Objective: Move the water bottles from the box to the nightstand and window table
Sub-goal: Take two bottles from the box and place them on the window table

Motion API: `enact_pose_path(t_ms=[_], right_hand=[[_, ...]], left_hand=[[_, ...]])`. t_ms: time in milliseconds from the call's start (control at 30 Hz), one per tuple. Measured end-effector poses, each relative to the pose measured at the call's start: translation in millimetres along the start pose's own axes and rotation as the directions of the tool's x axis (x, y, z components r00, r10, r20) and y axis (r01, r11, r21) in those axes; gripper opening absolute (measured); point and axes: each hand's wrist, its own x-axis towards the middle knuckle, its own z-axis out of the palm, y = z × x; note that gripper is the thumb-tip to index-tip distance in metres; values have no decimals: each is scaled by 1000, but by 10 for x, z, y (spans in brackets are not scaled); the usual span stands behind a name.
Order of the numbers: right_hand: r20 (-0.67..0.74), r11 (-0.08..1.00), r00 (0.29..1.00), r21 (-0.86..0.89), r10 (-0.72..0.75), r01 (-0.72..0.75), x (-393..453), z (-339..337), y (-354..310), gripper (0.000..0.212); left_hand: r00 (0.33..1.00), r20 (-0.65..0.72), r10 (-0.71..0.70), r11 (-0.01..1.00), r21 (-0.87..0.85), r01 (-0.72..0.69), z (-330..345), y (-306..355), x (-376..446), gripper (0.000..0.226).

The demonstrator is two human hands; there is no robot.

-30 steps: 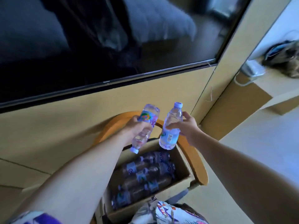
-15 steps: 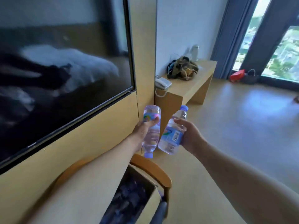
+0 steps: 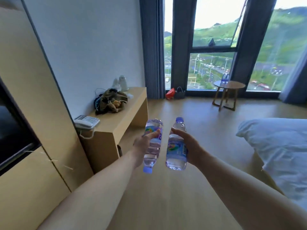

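Two water bottles are up in the air, in front of the person, near the middle of the view. The left bottle (image 3: 153,145) is upside down. Its blue cap points down toward 6 o'clock and its flat bottom points up toward 12 o'clock. It stands almost straight, leaning just a little. The right bottle (image 3: 176,146) is the right way up. Its blue cap points up toward 12 o'clock, tipped a tiny bit away from the person. The two bottles are side by side, close, with a small gap between them.

The left hand (image 3: 143,146) has its fingers and thumb wrapped around the middle of the left bottle, on the bright label. The right hand (image 3: 191,146) is wrapped around the right bottle from the side, with the thumb on the front above the label. Both hands grip tight and are not open.

Far off at 1 o'clock, a small round table (image 3: 232,84) stands by the big window (image 3: 214,47). More bottles (image 3: 224,79) sit on it. At 10 o'clock is a long wooden table (image 3: 123,112) with a white phone (image 3: 86,122) and a brown bag (image 3: 113,102) on top. At 3 o'clock is a bed (image 3: 279,146) with white covers.
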Motion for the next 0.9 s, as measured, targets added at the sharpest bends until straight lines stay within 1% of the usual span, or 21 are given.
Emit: enact_pose_path(t_ms=[167,300,400,467,533,567,733,900], right_hand=[[-169,998,983,4,-68,69,64,-720,-541,46],[-249,990,961,43,-117,132,230,-1219,-802,42],[-331,988,935,43,-126,149,429,-1530,-956,41],[-379,984,912,29,-154,178,639,-1769,-1066,48],[-414,979,891,-4,-189,206,883,-2017,-1201,63],[-430,976,879,-14,-204,219,1019,-2131,-1287,66],[-501,970,836,-31,-223,240,1784,-2597,-1788,67],[-565,959,789,-14,-240,282,2419,-2978,-2179,65]], left_hand=[[998,57,-1,1000,26,0,836,206,592,52],[991,135,2,999,53,-9,1338,324,1122,55],[982,191,9,997,71,-23,1653,388,1586,61],[969,247,5,996,86,-27,1867,430,1954,64],[957,290,6,996,85,-33,2076,484,2363,64],[950,311,6,996,82,-33,2175,520,2573,65],[907,419,-39,992,128,-16,2577,757,3611,69],[879,467,-92,986,163,16,2928,1008,4537,64]])
